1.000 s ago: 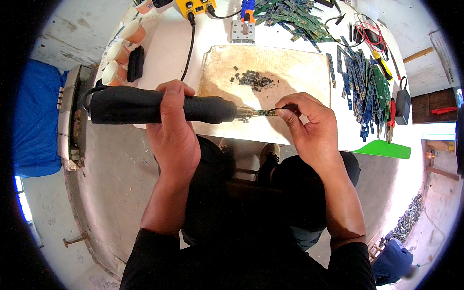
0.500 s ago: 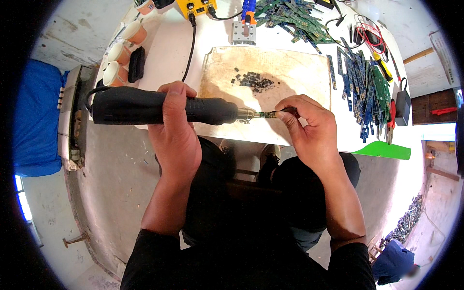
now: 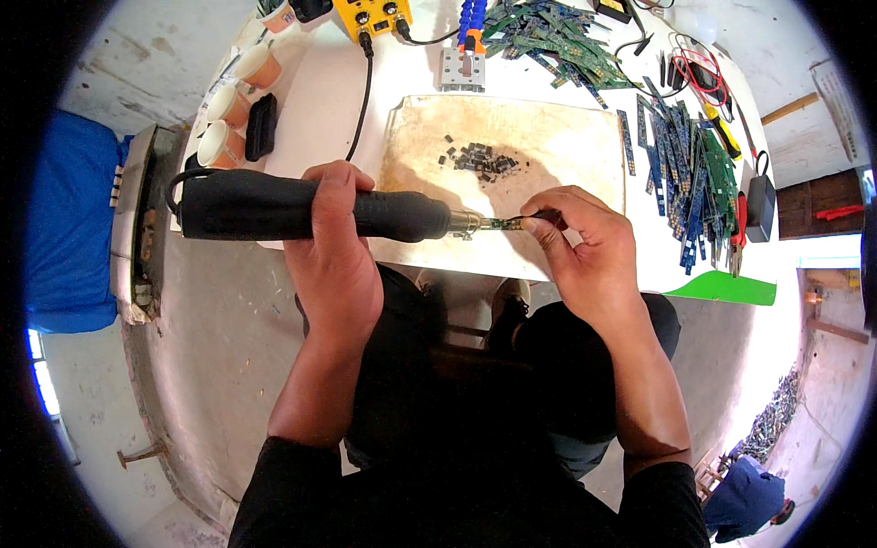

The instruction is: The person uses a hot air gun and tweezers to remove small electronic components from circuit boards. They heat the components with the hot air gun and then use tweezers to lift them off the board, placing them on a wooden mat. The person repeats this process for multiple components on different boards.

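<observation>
My left hand (image 3: 336, 247) is wrapped round the thick black body of a hot air gun (image 3: 274, 206), held level above the board's near edge. Its metal nozzle (image 3: 464, 222) points right, at a short strip of circuit board (image 3: 505, 223). The strip's other end is pinched between the thumb and fingers of my right hand (image 3: 585, 242). Something dark and slim shows at those fingers, too small to name. Beyond both hands, several small black chips (image 3: 484, 162) lie in a loose pile on a scorched, pale work board (image 3: 575, 137).
Circuit board strips lie heaped at the back (image 3: 557, 41) and right (image 3: 681, 173). Red-handled pliers (image 3: 740, 233) and a yellow-handled tool (image 3: 723, 132) flank the right heap. Paper cups (image 3: 221, 144) line the left; a yellow control box (image 3: 373, 16) stands behind. A person in blue (image 3: 744, 498) is at lower right.
The view has shifted slightly, so the table sits a little lower. Both hands keep their grips, with the nozzle still at the strip.
</observation>
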Motion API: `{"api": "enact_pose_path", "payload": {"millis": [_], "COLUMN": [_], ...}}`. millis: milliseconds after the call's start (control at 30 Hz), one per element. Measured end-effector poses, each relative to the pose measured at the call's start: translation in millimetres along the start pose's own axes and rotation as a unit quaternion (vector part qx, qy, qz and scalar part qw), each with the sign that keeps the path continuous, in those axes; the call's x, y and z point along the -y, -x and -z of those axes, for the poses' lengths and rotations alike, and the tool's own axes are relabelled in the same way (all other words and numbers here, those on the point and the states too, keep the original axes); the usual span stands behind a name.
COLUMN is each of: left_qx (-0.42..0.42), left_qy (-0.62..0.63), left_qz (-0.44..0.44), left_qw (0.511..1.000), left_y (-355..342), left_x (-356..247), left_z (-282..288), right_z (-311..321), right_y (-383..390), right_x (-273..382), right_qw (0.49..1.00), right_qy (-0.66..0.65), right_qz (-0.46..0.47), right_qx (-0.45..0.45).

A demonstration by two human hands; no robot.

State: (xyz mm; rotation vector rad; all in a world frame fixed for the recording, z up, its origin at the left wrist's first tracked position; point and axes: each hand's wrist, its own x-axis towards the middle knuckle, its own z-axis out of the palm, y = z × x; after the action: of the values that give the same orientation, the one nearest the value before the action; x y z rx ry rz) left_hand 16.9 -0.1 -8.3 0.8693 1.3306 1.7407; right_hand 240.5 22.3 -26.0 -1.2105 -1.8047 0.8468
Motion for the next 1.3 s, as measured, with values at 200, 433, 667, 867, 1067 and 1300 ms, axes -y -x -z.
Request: {"api": "enact_pose_path", "payload": {"millis": [200, 433, 667, 867, 1067, 1300], "left_qx": [0.004, -0.004, 0.002, 0.010, 0.013, 0.029], "left_qy": [0.005, 0.009, 0.010, 0.007, 0.013, 0.000], "left_qz": [-0.012, -0.008, -0.012, 0.001, 0.003, -0.004], "left_qw": [1.000, 1.000, 1.000, 1.000, 1.000, 1.000], "left_y": [-1.4, -0.9, -1.1, 1.4, 4.5, 7.5], "left_x": [2.2, 1.7, 1.0, 0.2, 5.5, 4.5], "left_z": [0.0, 0.8, 0.0, -1.2, -8.0, -14.9], "right_z": [2.1, 1.3, 3.0, -2.7, 16.4, 23.5], "right_y": [-1.2, -1.3, -3.0, -17.1, -7.3, -3.4], "right_x": [0.3, 1.6, 3.4, 3.9, 1.3, 0.2], "right_qw": [1.000, 1.000, 0.999, 0.996, 0.999, 1.000], "right_qy": [0.009, 0.017, 0.019, 0.028, 0.021, 0.021], "right_qz": [0.016, 0.007, 0.023, 0.011, 0.009, 0.006], "right_qx": [0.007, 0.007, -0.020, -0.081, -0.034, 0.014]}}
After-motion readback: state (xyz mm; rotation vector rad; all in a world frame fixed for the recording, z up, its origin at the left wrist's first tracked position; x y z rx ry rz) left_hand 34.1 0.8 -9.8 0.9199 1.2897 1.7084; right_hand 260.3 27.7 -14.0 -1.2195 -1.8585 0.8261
